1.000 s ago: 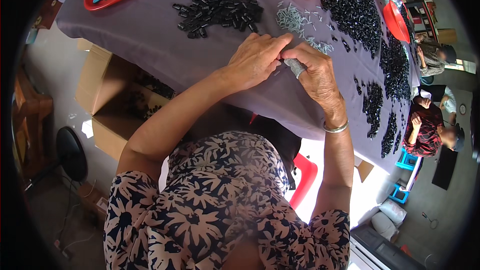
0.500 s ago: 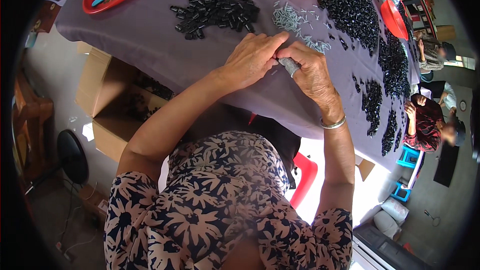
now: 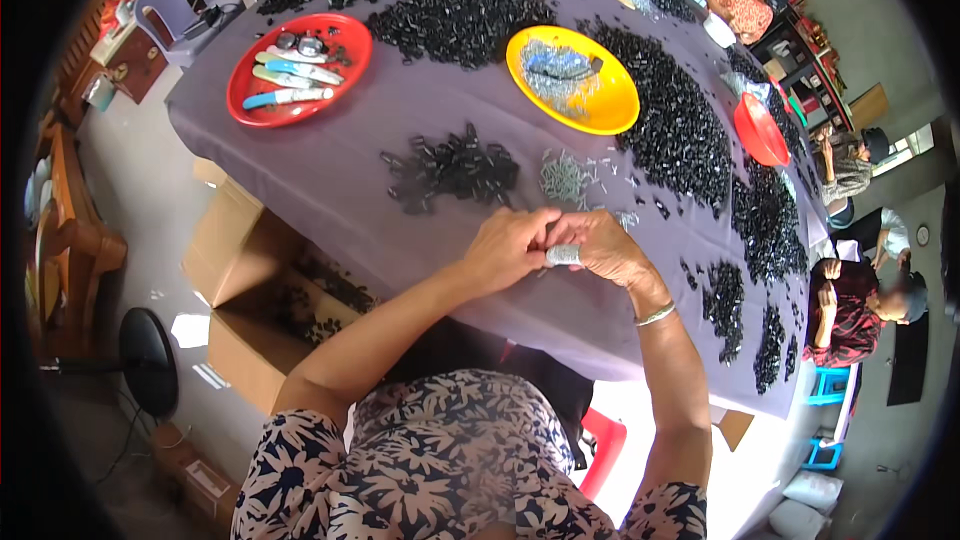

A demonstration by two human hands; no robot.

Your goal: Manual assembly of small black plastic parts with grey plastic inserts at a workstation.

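Note:
My left hand [image 3: 503,250] and my right hand [image 3: 607,248] meet above the near edge of the table, fingertips pressed together. Whatever they pinch is too small or hidden to make out. A silvery-grey wrap [image 3: 563,255] covers one finger of my right hand, and a bangle [image 3: 656,313] circles that wrist. Just beyond my left hand lies a loose pile of small black plastic parts [image 3: 455,170]. Beyond my right hand is a little heap of grey pins or screws [image 3: 570,178], with a few strays nearer the fingers.
A red plate [image 3: 250,105] holds pale and blue-handled tools; a yellow plate [image 3: 615,110] holds more grey pins. Large black heaps [image 3: 675,120] spread rightward past a red bowl [image 3: 762,130]. An opened cardboard box [image 3: 235,250] stands below the table's left side. Other people sit around the table.
The view has tilted up, so the table sits lower and more of its far side shows. My hands stay joined, with the right hand's wrapped finger turned more level.

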